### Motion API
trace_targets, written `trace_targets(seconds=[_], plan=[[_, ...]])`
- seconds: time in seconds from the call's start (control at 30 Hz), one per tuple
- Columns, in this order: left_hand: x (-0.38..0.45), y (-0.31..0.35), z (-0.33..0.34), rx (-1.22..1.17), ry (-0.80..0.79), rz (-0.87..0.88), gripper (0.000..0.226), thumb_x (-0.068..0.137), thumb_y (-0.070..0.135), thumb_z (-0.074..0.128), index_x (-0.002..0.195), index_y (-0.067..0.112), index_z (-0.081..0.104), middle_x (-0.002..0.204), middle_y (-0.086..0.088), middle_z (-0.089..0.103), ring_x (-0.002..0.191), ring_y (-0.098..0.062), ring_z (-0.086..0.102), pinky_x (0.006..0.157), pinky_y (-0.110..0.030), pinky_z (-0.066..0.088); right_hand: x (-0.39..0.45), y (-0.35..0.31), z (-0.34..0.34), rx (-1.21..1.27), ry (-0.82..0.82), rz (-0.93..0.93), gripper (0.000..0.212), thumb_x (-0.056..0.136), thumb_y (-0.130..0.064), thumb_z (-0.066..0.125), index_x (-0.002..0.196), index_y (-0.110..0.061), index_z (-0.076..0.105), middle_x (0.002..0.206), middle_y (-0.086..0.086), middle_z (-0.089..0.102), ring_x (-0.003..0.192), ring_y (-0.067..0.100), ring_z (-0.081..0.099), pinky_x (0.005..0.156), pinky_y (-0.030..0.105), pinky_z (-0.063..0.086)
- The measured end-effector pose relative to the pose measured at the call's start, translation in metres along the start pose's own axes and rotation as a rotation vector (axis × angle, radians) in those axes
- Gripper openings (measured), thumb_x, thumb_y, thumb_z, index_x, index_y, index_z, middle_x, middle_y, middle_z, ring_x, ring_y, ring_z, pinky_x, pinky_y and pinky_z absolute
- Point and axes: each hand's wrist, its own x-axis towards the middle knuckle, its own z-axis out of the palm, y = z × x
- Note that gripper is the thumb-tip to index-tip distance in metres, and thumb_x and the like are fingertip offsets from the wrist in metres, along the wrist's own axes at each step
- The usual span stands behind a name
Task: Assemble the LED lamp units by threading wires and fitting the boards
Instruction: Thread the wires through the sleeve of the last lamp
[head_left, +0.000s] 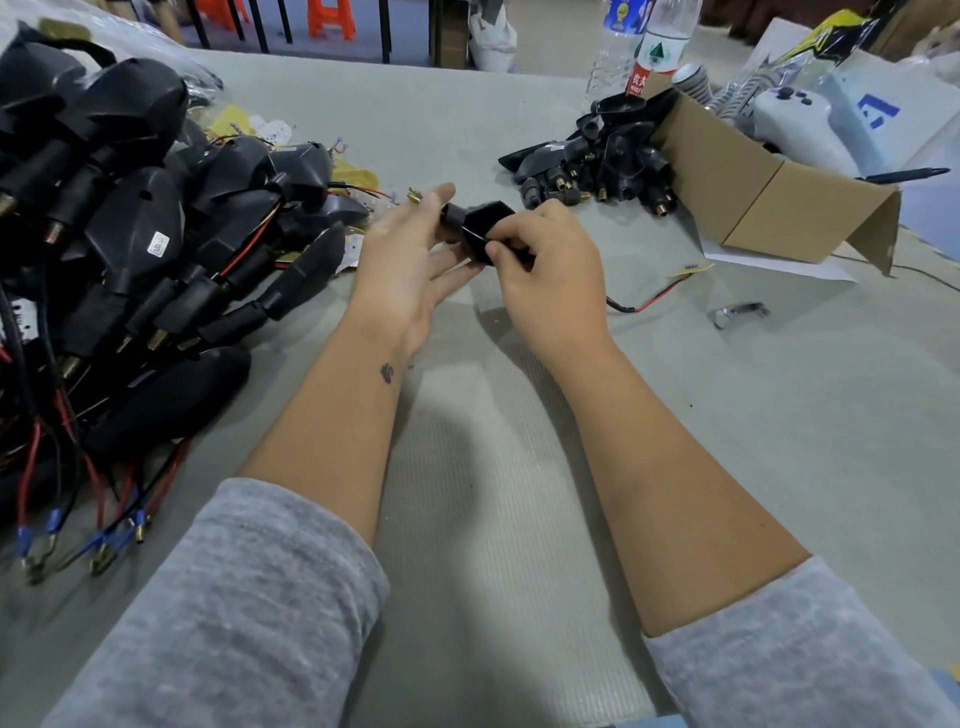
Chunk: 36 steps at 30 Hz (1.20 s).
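Lamp housing (480, 228): a black plastic shell is being held above the table (519, 519), between both hands, its narrow stem pointing left with a brass threaded end (414, 195) sticking out past the left fingertips.

Left hand (410, 260): it is cradling the housing from below, palm up, fingers fairly straight and spread under the shell, thumb lying along the stem. This is probably steadying the piece so the other hand can work at the open side.

Right hand (550, 265): its thumb and curled fingers are pinching the right edge of the housing (whether a wire or board is also between them, I cannot tell).

Loose wire (652, 296): a red and black lead is lying on the table just right of the right hand, likely the next one to be threaded.

Finished pile (130, 234): wired housings are sitting heaped well to the left of the held housing, leads trailing toward the person, seemingly kept apart from unstarted stock.

Cardboard box (753, 192): it is lying tipped on its side beyond and right of the held housing, with empty shells (597, 166) spilling from it within easy reach.

Metal clip (737, 313): it is resting right of the loose wire.

Stage, as a judgement: this unit is looking early, no wire visibly threaded yet.
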Motion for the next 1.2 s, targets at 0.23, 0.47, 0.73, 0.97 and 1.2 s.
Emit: trace_targets(seconds=[0.23,0.47,0.73,0.97,1.2], plan=[[-0.004,0.000,0.001,0.055,0.017,0.114,0.027,0.106,0.028,0.036,0.094,0.017,0.059,0.101,-0.004,0.070,0.084,-0.022,0.069,0.087,-0.051,0.056,0.000,-0.001,0.000,-0.053,-0.034,-0.063,0.008,0.094,-0.013,0.057,0.093,-0.007,0.064,0.092,0.002,0.052,0.085,0.018,0.051,0.074,0.039,0.044],[-0.003,0.006,0.000,-0.031,0.125,0.224,0.028,0.106,0.027,0.033,0.090,0.016,0.053,0.100,-0.001,0.070,0.092,-0.019,0.069,0.087,-0.041,0.057,0.002,-0.002,0.000,-0.273,-0.079,-0.147,0.013,0.098,-0.019,0.049,0.100,-0.010,0.058,0.099,0.006,0.055,0.088,0.026,0.051,0.073,0.039,0.040],[0.001,0.010,-0.008,-0.122,0.166,0.265,0.025,0.105,0.028,0.040,0.099,0.013,0.060,0.099,-0.003,0.074,0.094,-0.019,0.070,0.089,-0.033,0.056,0.003,0.003,-0.002,-0.222,-0.099,-0.089,0.014,0.098,-0.015,0.049,0.102,-0.007,0.060,0.101,0.009,0.058,0.092,0.028,0.052,0.079,0.043,0.041],[0.003,0.010,-0.012,-0.205,0.153,0.223,0.023,0.103,0.028,0.045,0.098,0.013,0.061,0.097,-0.003,0.074,0.092,-0.016,0.070,0.086,-0.030,0.055,0.008,0.018,-0.021,-0.351,-0.113,-0.026,0.020,0.098,-0.022,0.050,0.103,-0.015,0.068,0.099,0.003,0.065,0.094,0.025,0.056,0.079,0.038,0.042],[0.002,0.013,-0.015,-0.271,0.182,0.310,0.023,0.104,0.026,0.044,0.099,0.009,0.060,0.098,-0.005,0.071,0.091,-0.018,0.067,0.092,-0.032,0.054,0.008,0.024,-0.023,-0.463,-0.137,0.061,0.022,0.098,-0.026,0.048,0.089,-0.017,0.066,0.089,0.003,0.064,0.087,0.028,0.056,0.067,0.037,0.041]])
